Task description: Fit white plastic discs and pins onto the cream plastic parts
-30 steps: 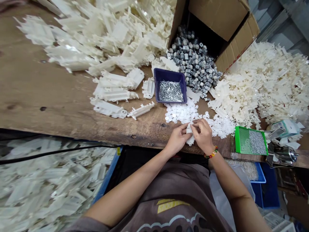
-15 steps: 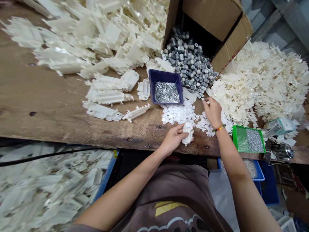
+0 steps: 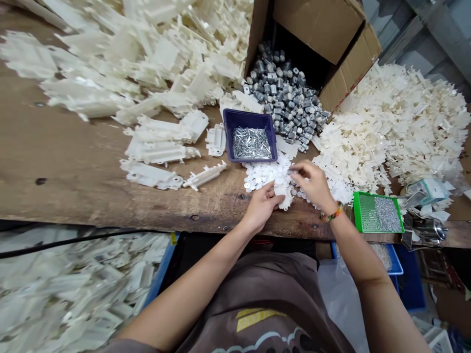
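Note:
My left hand [image 3: 262,208] grips a small white plastic part [image 3: 283,196] near the table's front edge. Just to its right, the closed fingers of my right hand [image 3: 312,182] pinch a small dark grey piece [image 3: 292,171], partly hidden by the fingertips, above the scattered white discs [image 3: 259,175]. Behind the hands stands a dark blue tray [image 3: 228,132] of metal pins [image 3: 252,143]. Small grey motor-like parts [image 3: 283,93] lie heaped beyond that tray.
White plastic housings [image 3: 154,63] cover the back left. A cardboard box [image 3: 312,29] is tipped open behind the grey parts. Small white pieces [image 3: 405,117] are piled at right, near a green tray [image 3: 356,212] and a metal device [image 3: 430,231].
My right hand has moved left and towards me from the edge of the grey heap, bringing a small grey piece close to the white part. My left hand has risen slightly with its part.

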Action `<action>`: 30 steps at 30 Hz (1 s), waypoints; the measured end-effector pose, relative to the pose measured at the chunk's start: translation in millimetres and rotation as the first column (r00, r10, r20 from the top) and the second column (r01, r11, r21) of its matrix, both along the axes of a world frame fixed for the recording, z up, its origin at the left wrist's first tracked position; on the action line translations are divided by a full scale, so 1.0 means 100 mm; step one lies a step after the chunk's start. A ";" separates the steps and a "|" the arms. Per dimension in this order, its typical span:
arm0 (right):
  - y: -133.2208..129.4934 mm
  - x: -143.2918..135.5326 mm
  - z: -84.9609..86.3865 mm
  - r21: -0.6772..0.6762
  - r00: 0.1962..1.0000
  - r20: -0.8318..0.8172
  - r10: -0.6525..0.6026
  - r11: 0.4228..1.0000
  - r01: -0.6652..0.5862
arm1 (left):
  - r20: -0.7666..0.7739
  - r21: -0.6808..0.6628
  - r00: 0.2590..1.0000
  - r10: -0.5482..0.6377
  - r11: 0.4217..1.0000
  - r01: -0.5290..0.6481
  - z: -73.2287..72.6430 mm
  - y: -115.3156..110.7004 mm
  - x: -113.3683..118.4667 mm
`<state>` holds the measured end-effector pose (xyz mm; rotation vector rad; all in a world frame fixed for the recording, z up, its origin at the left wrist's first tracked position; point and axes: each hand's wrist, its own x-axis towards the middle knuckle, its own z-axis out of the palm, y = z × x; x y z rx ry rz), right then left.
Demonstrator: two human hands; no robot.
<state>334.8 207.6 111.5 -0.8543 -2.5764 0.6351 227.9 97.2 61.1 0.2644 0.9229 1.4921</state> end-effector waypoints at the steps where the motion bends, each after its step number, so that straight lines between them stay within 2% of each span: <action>1: -0.15 0.02 -0.02 0.043 0.998 -0.039 0.040 0.998 -0.038 | -0.009 0.001 0.999 0.033 0.999 -0.033 0.00 0.01 0.01; 3: -0.39 0.06 -0.08 0.122 0.995 -0.078 0.063 0.991 -0.053 | -0.040 0.009 0.995 0.092 0.996 -0.092 0.00 0.02 0.05; 6: -0.61 0.07 -0.20 0.142 0.984 -0.165 -0.060 0.986 0.084 | -0.095 0.046 0.981 0.170 0.985 -0.166 0.00 0.01 0.11; 9: -0.70 0.03 -0.27 0.142 0.934 -0.302 -0.192 0.960 0.243 | -0.137 0.075 0.962 0.238 0.970 -0.229 0.01 -0.02 0.17; 14: -0.76 -0.05 -0.37 0.169 0.860 -0.428 -0.280 0.910 0.380 | -0.152 0.089 0.942 0.298 0.954 -0.288 0.03 -0.05 0.26; 17: -0.85 -0.07 -0.45 0.172 0.845 -0.444 -0.297 0.898 0.406 | -0.171 0.090 0.927 0.334 0.942 -0.323 0.00 -0.08 0.29; 20: -0.89 -0.01 -0.43 0.150 0.893 -0.384 -0.233 0.939 0.310 | -0.155 0.079 0.926 0.343 0.939 -0.334 -0.03 -0.11 0.25; 21: -0.85 0.04 -0.39 0.136 0.923 -0.329 -0.201 0.957 0.257 | -0.132 0.060 0.942 0.309 0.951 -0.304 -0.03 -0.13 0.22; 23: -0.65 0.19 -0.28 0.148 0.961 -0.173 -0.216 0.959 0.242 | -0.072 0.013 0.981 0.182 0.983 -0.182 0.00 -0.15 0.15; 24: -0.50 0.27 -0.22 0.178 0.956 -0.092 -0.279 0.940 0.291 | -0.037 -0.006 0.993 0.110 0.994 -0.110 0.02 -0.15 0.12; 25: -0.32 0.37 -0.16 0.265 0.914 -0.020 -0.406 0.879 0.396 | -0.002 -0.020 0.999 0.050 0.999 -0.050 0.05 -0.16 0.09; 27: 0.08 0.55 -0.07 0.333 0.863 0.020 -0.505 0.817 0.471 | 0.054 -0.029 0.998 -0.012 0.999 0.014 0.11 -0.16 0.06; 30: 0.54 0.73 -0.04 0.352 0.856 0.128 -0.501 0.830 0.433 | 0.092 -0.027 0.993 -0.072 0.997 0.075 0.15 -0.17 0.08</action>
